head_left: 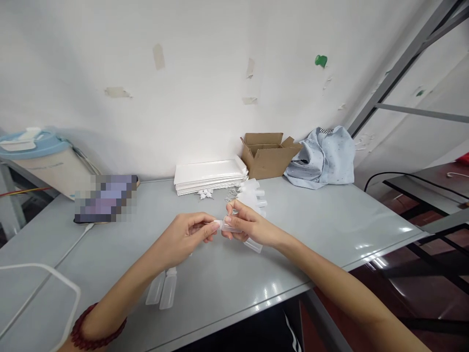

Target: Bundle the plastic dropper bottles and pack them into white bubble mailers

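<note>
My right hand [247, 225] is closed round a small translucent plastic bottle [229, 228] held sideways above the grey table [311, 230]. My left hand [190, 234] pinches the white cap end [217, 224] of that bottle; the fingertips of both hands almost touch. Two more translucent bottles [163, 288] lie flat on the table under my left forearm. A cluster of similar bottles [252, 195] lies just beyond my right hand, and one bottle [254, 245] pokes out beneath it. A red bead bracelet [86, 337] sits on my left wrist.
A stack of flat white trays [208, 176] and an open cardboard box [267, 154] stand against the wall. Pale blue cloth [322, 156] lies right of the box. A phone [104, 198] with a white cable is at left, a blue-lidded bucket [40, 161] beyond.
</note>
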### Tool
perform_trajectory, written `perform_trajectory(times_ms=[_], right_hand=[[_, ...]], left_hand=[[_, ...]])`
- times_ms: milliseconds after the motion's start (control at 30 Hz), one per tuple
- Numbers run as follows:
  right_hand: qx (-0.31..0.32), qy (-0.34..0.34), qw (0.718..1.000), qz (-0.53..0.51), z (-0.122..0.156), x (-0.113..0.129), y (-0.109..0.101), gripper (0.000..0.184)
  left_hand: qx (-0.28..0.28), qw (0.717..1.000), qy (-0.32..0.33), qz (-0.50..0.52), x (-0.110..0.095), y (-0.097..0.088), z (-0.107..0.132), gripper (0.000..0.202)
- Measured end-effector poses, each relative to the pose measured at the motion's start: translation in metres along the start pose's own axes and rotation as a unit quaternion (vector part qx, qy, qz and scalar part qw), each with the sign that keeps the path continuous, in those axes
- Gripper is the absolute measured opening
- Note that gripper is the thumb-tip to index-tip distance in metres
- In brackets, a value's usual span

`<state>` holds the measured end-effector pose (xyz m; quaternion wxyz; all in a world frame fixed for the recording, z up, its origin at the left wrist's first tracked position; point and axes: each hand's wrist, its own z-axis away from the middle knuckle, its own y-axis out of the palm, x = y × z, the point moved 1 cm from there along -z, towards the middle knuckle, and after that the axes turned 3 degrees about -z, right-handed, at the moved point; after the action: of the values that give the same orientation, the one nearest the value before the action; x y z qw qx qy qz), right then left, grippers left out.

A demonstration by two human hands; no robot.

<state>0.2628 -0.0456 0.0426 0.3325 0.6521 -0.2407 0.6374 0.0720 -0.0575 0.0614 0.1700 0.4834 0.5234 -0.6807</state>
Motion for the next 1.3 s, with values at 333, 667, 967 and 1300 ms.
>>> perform_trajectory(times_ms=[333, 667, 967, 1300], right_hand=[[-0.003, -0.021, 1.0, 0.022, 0.001, 0.001, 0.003, 0.024], [0.0, 0.03, 0.998, -0.046, -0.003, 0.0, -0.003, 0.025], [-0.209, -0.183, 0.926, 0.255, -0.001, -0.01, 0.002, 0.022], [-0.232, -0.393, 0.727, 0.513, -0.005, -0.024, 0.006, 0.018]], left_hand=[[0.019, 0.999, -0.023, 0.036, 0.003, -0.003, -0.003, 0.041], [-0.058, 0.993, 0.08, -0.07, 0.008, 0.01, -0.003, 0.023], [-0.262, 0.953, 0.049, -0.143, 0.005, -0.011, -0.001, 0.038], [-0.024, 0.999, -0.02, 0.041, 0.0, 0.001, -0.002, 0.041]])
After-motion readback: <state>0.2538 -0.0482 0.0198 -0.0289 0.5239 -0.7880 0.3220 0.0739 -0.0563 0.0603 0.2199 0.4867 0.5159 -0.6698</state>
